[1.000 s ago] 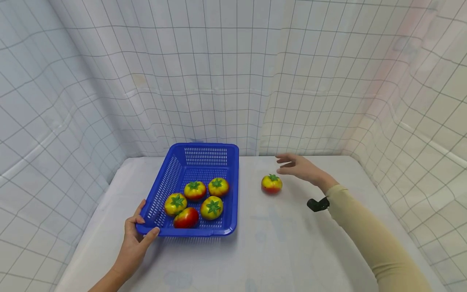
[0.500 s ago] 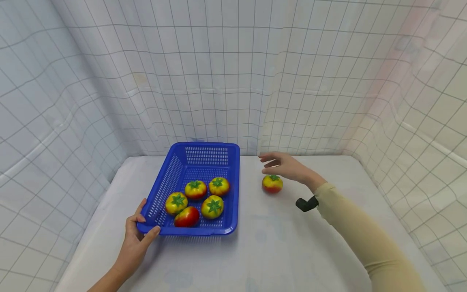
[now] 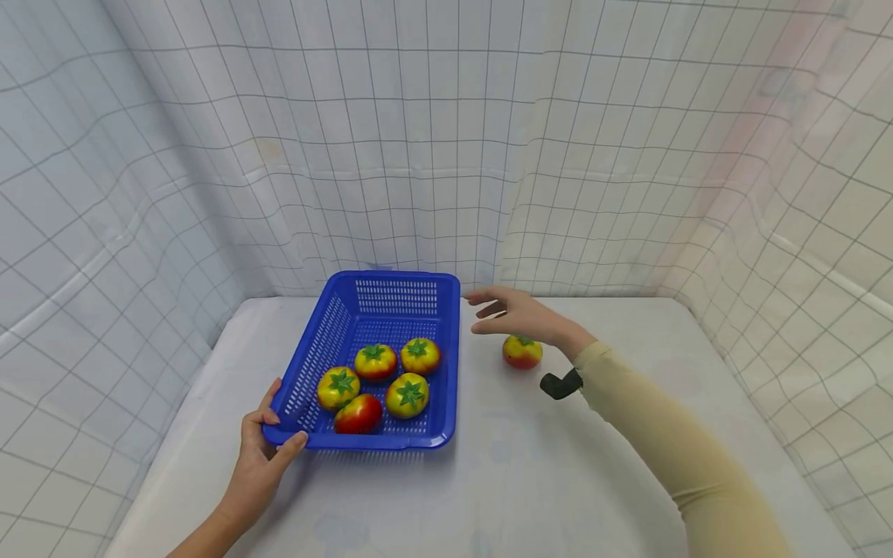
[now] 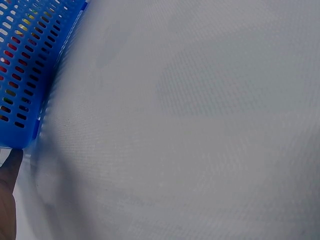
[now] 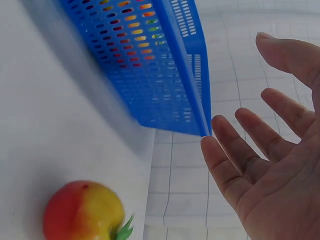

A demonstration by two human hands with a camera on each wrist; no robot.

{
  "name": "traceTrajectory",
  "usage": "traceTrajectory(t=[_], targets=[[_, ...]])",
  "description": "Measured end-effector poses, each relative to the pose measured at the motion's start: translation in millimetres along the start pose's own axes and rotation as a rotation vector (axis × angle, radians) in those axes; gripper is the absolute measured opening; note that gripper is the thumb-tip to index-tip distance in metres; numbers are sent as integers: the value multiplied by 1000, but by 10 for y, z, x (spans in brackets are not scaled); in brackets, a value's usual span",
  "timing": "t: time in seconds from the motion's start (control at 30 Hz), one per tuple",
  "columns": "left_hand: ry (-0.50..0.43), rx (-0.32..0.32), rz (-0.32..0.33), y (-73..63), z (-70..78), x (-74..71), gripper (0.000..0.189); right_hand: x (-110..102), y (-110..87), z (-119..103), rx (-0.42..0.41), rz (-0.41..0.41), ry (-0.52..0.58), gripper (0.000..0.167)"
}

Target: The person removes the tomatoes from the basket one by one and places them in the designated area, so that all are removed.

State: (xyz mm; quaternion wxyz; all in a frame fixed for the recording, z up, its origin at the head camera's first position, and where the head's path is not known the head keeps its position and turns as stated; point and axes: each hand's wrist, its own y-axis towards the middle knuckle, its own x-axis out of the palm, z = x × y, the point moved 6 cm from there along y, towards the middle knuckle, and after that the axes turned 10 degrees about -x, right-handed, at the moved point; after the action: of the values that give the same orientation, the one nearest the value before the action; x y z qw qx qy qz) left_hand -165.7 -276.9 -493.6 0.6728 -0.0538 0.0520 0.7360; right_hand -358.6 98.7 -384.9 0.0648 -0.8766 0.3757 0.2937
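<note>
A blue plastic basket (image 3: pixel 456 364) with slotted walls stands left of centre, holding several yellow-and-red tomato-like fruits (image 3: pixel 408 396) with green star-shaped tops. My left hand (image 3: pixel 256 457) grips its near left corner, thumb on the front rim and fingers at the side. In the left wrist view only a bit of that hand shows at the basket's corner. My right hand (image 3: pixel 512 314) hovers with fingers spread loosely and nothing in it, fingertips close to the basket's far right rim. One more such fruit (image 3: pixel 522 354) lies on the table below it, its top partly covered by the hand.
A white cloth covers the table (image 3: pixel 516 480). Grid-patterned white curtains (image 3: pixel 391 155) hang close around the back and both sides. A dark device (image 3: pixel 561 384) sits at the right wrist, below the beige sleeve (image 3: pixel 649 434).
My right hand has moved left, passing over the loose fruit toward the basket's right rim. My left hand keeps its grip on the corner, and the fruits have stayed in place.
</note>
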Motion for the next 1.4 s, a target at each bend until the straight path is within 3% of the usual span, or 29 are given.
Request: traceTrajectory(t=[0.43, 0.83, 1.4], targets=[[22, -7, 11, -8, 16, 3, 41, 356, 440, -254, -31, -145, -21, 70], [-14, -5, 4, -10, 3, 5, 40, 599, 725, -422, -61, -248, -45, 78], [-15, 10, 5, -16, -2, 1, 39, 931, 1046, -447, -12, -333, -22, 80]])
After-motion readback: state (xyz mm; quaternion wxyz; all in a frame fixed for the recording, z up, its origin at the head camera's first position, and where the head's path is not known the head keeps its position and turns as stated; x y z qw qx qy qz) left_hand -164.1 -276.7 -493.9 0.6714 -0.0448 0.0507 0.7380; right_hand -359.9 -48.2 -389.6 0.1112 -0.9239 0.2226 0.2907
